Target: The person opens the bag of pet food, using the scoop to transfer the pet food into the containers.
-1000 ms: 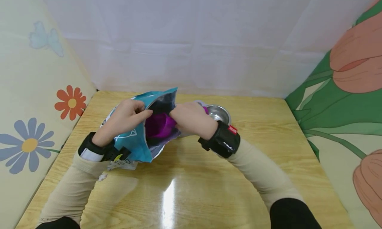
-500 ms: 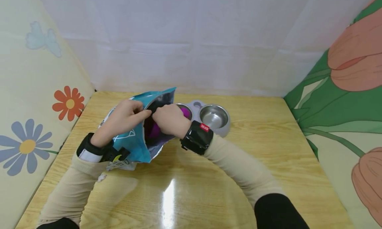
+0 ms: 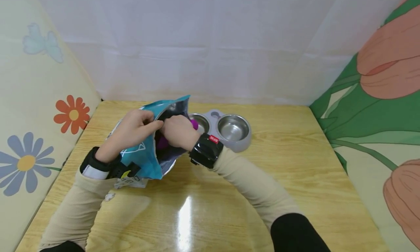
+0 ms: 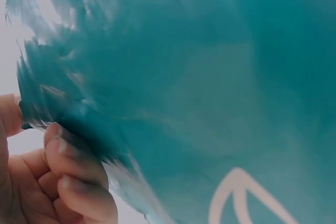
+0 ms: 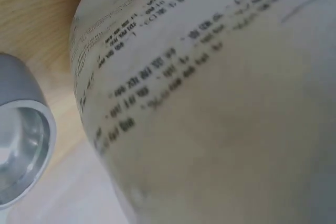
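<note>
Your left hand (image 3: 136, 128) pinches the left edge of the mouth of the teal bag (image 3: 151, 155) between thumb and curled fingers, no gap to spare. Your right hand (image 3: 179, 132) is closed in a fist, knuckles up, right at that mouth, gripping what looks like a purple scoop (image 3: 161, 142): handle end pokes out past the far side of the hand, cup sits down inside the bag, mostly hidden in shadow. Can't tell if the cup carries anything, or what the bag contains. Bag is tilted, foil-lined mouth facing right; its pale printed side fills your right wrist view. Step in hand, my read: working the scoop into the bag for a load. Next move probably calls for the left pinch to hold the mouth wide while your right hand digs in, then draws the cup out level; tip it and you'd likely spill, and the foil lip could snag it. Just right of the mouth, on the tabletop (image 3: 246, 208), is the grey double-bowl stand (image 3: 241, 147): left steel bowl (image 3: 201, 122) partly blocked by your hand and the handle, right steel bowl (image 3: 233, 128) in plain view, metal bottom showing. Small white scrap (image 3: 109, 197) by your left sleeve.
</note>
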### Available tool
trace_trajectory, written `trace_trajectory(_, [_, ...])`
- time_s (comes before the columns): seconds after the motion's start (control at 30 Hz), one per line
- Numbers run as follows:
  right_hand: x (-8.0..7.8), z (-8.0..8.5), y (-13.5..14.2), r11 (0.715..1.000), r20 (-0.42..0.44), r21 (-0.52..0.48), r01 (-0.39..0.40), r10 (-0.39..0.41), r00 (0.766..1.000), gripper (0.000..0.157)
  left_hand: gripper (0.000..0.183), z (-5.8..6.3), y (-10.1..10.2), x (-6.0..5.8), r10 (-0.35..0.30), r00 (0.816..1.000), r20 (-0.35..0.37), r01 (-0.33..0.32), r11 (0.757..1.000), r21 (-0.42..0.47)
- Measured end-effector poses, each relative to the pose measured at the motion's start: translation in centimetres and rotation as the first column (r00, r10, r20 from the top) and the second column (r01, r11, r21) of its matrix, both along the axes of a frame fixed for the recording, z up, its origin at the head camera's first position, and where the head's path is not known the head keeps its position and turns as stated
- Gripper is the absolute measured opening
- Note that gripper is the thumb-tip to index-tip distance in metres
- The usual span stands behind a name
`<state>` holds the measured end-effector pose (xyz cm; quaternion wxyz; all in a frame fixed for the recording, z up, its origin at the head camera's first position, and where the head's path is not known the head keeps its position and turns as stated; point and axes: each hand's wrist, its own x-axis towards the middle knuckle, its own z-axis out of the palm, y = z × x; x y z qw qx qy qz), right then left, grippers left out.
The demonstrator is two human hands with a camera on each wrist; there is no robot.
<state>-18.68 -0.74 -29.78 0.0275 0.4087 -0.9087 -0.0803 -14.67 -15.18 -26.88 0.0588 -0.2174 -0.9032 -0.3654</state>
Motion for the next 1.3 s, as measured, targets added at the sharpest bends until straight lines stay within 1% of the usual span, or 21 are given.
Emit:
trace_trajectory(0.27, [0.0,-0.6,-0.9,0.999,-0.009,-0.051,0.006,-0.006,1.000,0.012,0.040,0.2,-0.5,0.0,0.008,1.000,-0.026,-0.009,0.999,-0.035])
trace_trajectory(0.43, [0.3,-1.2,-1.3,0.997,-0.008,-0.072,0.010,-0.010,1.000,0.014,0.040,0.2,-0.9,0.0,0.007,0.999,-0.034,-0.008,1.000,-0.029])
trace_trajectory(0.67, [0.5,-1.6,-1.9,0.994,-0.024,-0.108,0.013,-0.015,1.000,0.015,0.039,0.2,-1.4,0.1,0.011,1.000,-0.029,-0.011,1.000,-0.019])
trace_trajectory(1.1, [0.5,-2.3,-3.2,0.997,-0.074,-0.071,0.018,-0.023,0.997,0.013,0.037,0.1,-2.4,0.2,0.042,0.999,-0.025,-0.043,0.998,-0.039])
trace_trajectory(1.3, [0.3,-2.3,-3.2,0.996,-0.033,-0.078,0.041,-0.043,0.999,0.010,0.038,0.1,-2.5,0.3,0.054,0.998,-0.028,-0.055,0.998,-0.040])
